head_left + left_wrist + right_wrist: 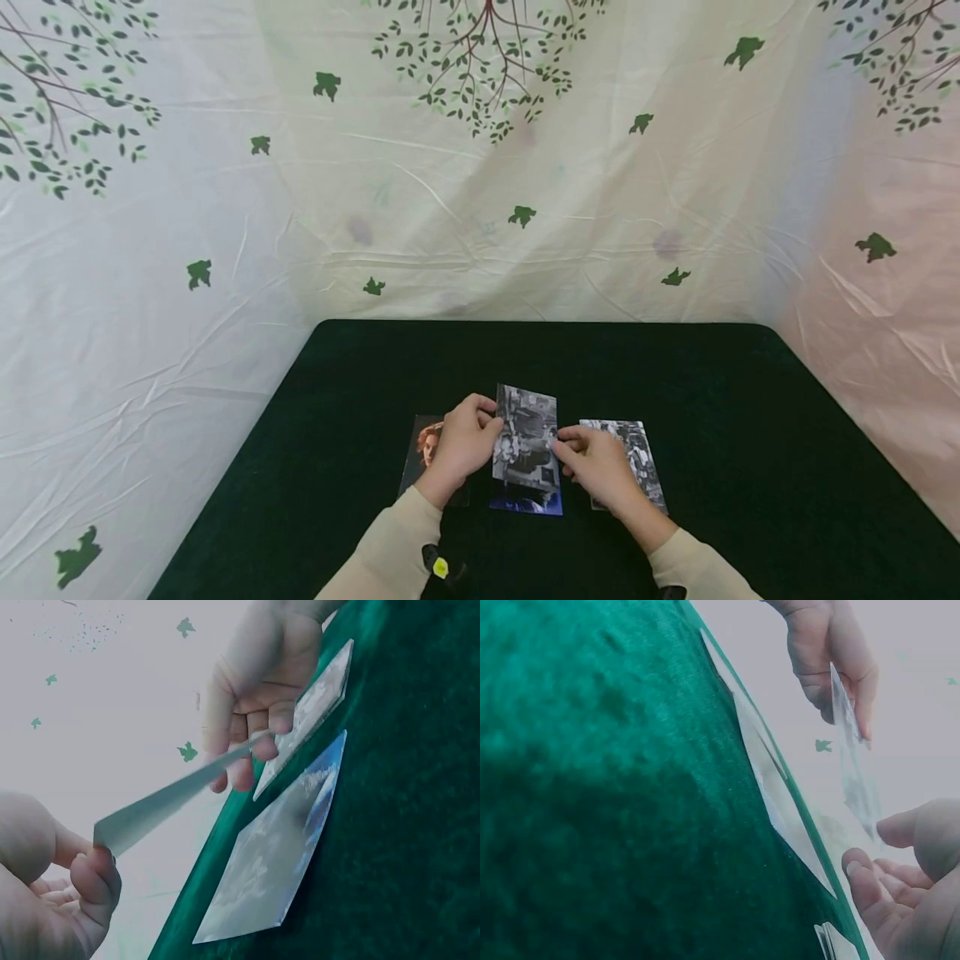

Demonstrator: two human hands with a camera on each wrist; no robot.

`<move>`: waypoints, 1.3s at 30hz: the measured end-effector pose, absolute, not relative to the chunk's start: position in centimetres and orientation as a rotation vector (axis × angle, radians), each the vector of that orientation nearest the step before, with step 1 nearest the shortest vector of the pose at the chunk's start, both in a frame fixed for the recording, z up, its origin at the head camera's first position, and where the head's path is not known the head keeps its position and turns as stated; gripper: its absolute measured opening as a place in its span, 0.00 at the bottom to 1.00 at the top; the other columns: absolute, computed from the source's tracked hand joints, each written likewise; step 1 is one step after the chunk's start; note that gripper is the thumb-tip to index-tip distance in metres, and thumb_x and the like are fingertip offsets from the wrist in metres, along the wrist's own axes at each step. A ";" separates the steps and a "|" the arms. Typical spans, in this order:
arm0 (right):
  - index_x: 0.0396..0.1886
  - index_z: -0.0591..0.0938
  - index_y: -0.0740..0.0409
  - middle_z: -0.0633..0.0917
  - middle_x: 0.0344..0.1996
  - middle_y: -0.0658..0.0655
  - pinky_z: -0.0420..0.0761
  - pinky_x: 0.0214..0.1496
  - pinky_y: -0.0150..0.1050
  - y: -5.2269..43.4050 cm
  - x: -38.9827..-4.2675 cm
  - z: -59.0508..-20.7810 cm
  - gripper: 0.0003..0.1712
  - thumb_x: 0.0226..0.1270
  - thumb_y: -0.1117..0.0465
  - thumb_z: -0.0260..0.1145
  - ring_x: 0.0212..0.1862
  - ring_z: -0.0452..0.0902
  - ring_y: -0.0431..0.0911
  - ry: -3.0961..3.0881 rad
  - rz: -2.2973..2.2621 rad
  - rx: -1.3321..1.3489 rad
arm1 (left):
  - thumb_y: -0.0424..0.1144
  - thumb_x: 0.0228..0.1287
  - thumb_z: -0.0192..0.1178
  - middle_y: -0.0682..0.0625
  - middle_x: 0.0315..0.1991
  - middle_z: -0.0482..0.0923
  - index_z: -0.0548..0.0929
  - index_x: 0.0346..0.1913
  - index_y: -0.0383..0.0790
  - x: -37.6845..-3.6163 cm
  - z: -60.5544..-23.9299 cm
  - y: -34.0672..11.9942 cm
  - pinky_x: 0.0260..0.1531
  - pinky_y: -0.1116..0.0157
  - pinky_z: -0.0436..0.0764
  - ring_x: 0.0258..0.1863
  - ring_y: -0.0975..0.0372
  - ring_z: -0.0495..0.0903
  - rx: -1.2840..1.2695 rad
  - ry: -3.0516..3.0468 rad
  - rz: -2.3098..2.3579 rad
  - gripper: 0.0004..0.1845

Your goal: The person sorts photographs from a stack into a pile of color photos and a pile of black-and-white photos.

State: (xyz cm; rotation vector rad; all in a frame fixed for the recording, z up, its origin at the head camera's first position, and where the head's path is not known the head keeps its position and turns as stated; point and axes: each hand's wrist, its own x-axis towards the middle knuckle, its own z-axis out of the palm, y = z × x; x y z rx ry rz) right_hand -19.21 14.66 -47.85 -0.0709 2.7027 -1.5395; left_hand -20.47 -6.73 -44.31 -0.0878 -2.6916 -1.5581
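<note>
Photo (pixel 526 437) (black-and-white): pinched by left hand (pixel 462 446) and right hand (pixel 596 467), above blue card (pixel 527 502), table (pixel 750 433) near edge.

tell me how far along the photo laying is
Done: three photos lie flat on the green table, a portrait at left, a blue-edged one in the middle, a black-and-white one at right. In hand: the left hand and right hand pinch a fourth photo, lifted above the middle one. Left: it is not yet set down; no further stack shows.
</note>
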 end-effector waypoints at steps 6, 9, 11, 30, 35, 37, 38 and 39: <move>0.48 0.82 0.59 0.85 0.32 0.54 0.82 0.31 0.37 14.8 -19.3 -47.5 0.14 0.65 0.58 0.67 0.29 0.81 0.46 2.593 -1.757 0.041 | 0.38 0.67 0.60 0.51 0.30 0.79 0.77 0.48 0.41 -20.4 -44.0 -6.6 0.25 0.63 0.78 0.26 0.60 0.78 -0.082 -2.640 -1.683 0.10; 0.47 0.82 0.59 0.84 0.33 0.56 0.82 0.32 0.38 14.9 -19.4 -47.4 0.14 0.65 0.57 0.67 0.30 0.81 0.48 2.550 -1.816 0.086 | 0.39 0.66 0.61 0.51 0.30 0.79 0.78 0.48 0.41 -20.3 -44.0 -6.5 0.25 0.63 0.78 0.26 0.61 0.78 -0.080 -2.618 -1.702 0.10; 0.47 0.81 0.59 0.84 0.34 0.57 0.82 0.32 0.39 15.0 -19.4 -47.4 0.15 0.65 0.57 0.67 0.30 0.81 0.49 2.526 -1.851 0.097 | 0.39 0.66 0.61 0.51 0.30 0.79 0.78 0.47 0.41 -20.2 -44.0 -6.4 0.24 0.63 0.78 0.25 0.61 0.78 -0.074 -2.602 -1.708 0.10; 0.45 0.87 0.51 0.84 0.32 0.55 0.82 0.34 0.37 16.7 -18.9 -45.2 0.16 0.62 0.48 0.69 0.32 0.80 0.49 2.716 -1.867 0.231 | 0.38 0.61 0.66 0.54 0.23 0.82 0.89 0.40 0.42 -19.3 -43.8 -3.4 0.17 0.67 0.78 0.17 0.65 0.78 -0.022 -2.240 -1.764 0.07; 0.46 0.87 0.51 0.84 0.33 0.54 0.81 0.34 0.37 17.7 -18.7 -44.8 0.18 0.62 0.47 0.68 0.33 0.80 0.49 2.744 -1.851 0.252 | 0.37 0.60 0.67 0.55 0.24 0.83 0.89 0.40 0.42 -19.2 -43.6 -2.2 0.18 0.68 0.79 0.17 0.64 0.79 -0.013 -2.207 -1.826 0.06; 0.46 0.86 0.51 0.84 0.33 0.55 0.81 0.33 0.37 18.2 -18.6 -44.7 0.19 0.62 0.46 0.68 0.32 0.80 0.48 2.752 -1.835 0.260 | 0.37 0.60 0.67 0.55 0.25 0.83 0.89 0.40 0.42 -19.2 -43.5 -1.7 0.19 0.68 0.79 0.17 0.64 0.80 -0.018 -2.204 -1.840 0.07; 0.47 0.86 0.51 0.84 0.32 0.55 0.81 0.33 0.36 18.4 -18.5 -44.7 0.19 0.62 0.45 0.68 0.32 0.79 0.48 2.757 -1.826 0.264 | 0.37 0.60 0.67 0.55 0.25 0.83 0.89 0.40 0.43 -19.2 -43.5 -1.5 0.19 0.68 0.80 0.17 0.64 0.80 -0.020 -2.203 -1.846 0.07; 0.47 0.86 0.51 0.84 0.32 0.55 0.80 0.33 0.36 18.7 -18.5 -44.7 0.20 0.62 0.45 0.67 0.32 0.79 0.48 2.762 -1.814 0.267 | 0.36 0.60 0.67 0.54 0.25 0.83 0.89 0.40 0.42 -19.2 -43.4 -1.2 0.20 0.67 0.80 0.17 0.64 0.80 -0.024 -2.200 -1.858 0.07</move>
